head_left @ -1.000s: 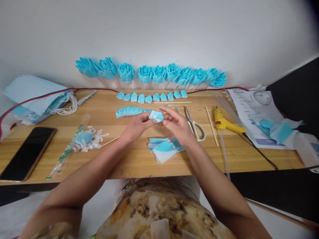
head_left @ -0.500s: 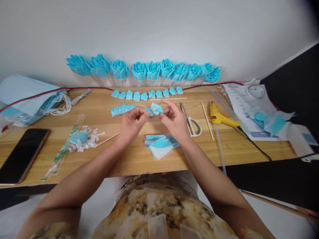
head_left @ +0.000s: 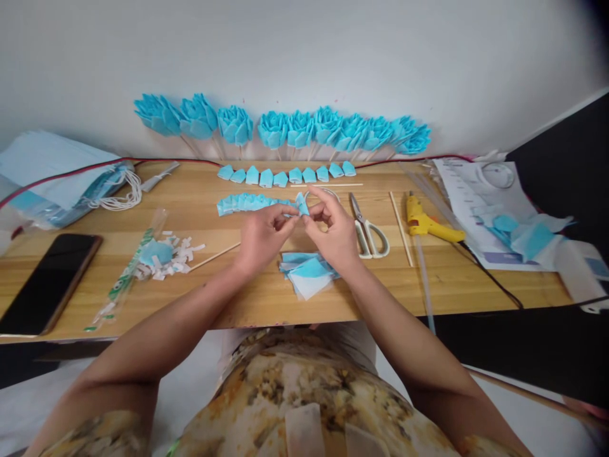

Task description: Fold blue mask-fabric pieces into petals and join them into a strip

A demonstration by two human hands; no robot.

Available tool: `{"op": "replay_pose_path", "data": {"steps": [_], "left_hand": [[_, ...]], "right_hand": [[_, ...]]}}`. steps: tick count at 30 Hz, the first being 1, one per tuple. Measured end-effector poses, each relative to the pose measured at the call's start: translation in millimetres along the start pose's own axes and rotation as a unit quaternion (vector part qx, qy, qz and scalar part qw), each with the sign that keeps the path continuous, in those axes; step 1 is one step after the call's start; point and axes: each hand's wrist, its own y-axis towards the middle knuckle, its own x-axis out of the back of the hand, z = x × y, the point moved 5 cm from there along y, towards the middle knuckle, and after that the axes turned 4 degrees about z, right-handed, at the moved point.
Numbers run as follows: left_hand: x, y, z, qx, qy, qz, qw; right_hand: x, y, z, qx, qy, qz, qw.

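Folded blue piece (head_left: 301,204) in both hands (head_left: 335,233), scissors (head_left: 361,219) near, flowers (head_left: 273,131) behind

Soft, even light over the table (head_left: 261,298), faint shadows on the wall (head_left: 304,51) behind the flowers (head_left: 301,129), top-right corner dark, outer edges stretched and smeary!

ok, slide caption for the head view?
Left hand and right hand hold a small blue piece, with blue flowers lined up behind and scissors nearby.

No legible lettering or numbers.
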Motion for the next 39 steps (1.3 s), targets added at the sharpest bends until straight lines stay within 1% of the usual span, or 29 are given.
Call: {"op": "replay_pose_path", "data": {"steps": [7,10,14,19,24,31,39], "left_hand": [[0.3,0.5,1.3,0.021,0.014,0.003,1.000],[-0.1,0.7,2.6,0.028,0.014,0.003,1.000],[-1.0,1.3,2.3,0.021,0.010,0.002,1.000],[-0.9,2.1,1.9,0.015,0.000,0.003,1.000],[-1.6,2.1,3.0,0.012,-0.009,0.008,1.000],[-2.4,2.1,5.7,0.020,-0.022,0.014,0.999],[-1.7,2.2,2.0,0.013,-0.008,0.010,1.000]], "right_hand": [[-0.6,-2.4,6.0,0.038,-0.088,-0.004,0.995],[-1.8,-3.2,7.5,0.049,-0.108,0.004,0.993],[-2.0,-3.5,7.4,0.056,-0.124,0.005,0.991],[-2.1,-2.4,5.4,0.053,-0.124,0.009,0.991],[-0.8,-2.3,6.9,0.066,-0.110,0.001,0.992],[-1.7,-2.6,6.5,0.065,-0.116,0.005,0.991],[-1.1,-1.9,7.0,0.035,-0.113,0.018,0.993]]}}
